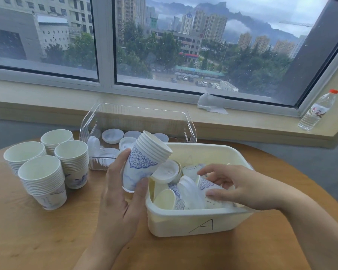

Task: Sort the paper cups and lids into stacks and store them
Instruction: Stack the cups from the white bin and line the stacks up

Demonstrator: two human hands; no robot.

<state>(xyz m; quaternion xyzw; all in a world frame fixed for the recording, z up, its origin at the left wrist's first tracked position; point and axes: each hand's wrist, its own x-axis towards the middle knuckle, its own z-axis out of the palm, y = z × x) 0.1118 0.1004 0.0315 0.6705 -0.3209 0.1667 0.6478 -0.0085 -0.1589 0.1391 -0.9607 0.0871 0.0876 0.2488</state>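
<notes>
My left hand (119,193) grips a tilted stack of nested paper cups (144,158) with blue patterns, held above the table beside the cream bin. My right hand (236,184) reaches into the cream bin (193,221) marked "A", and its fingers curl round a paper cup (207,187) lying among loose cups and white lids (165,172). Several stacks of cups (43,180) stand upright on the table at the left. A clear plastic bin (137,117) behind holds several white lids (112,135).
The round wooden table (47,240) carries everything. Behind it runs a window sill with a crumpled tissue (211,105) and a water bottle (318,110) with a red cap at the right. Bare wood shows in front of the stacks and bin.
</notes>
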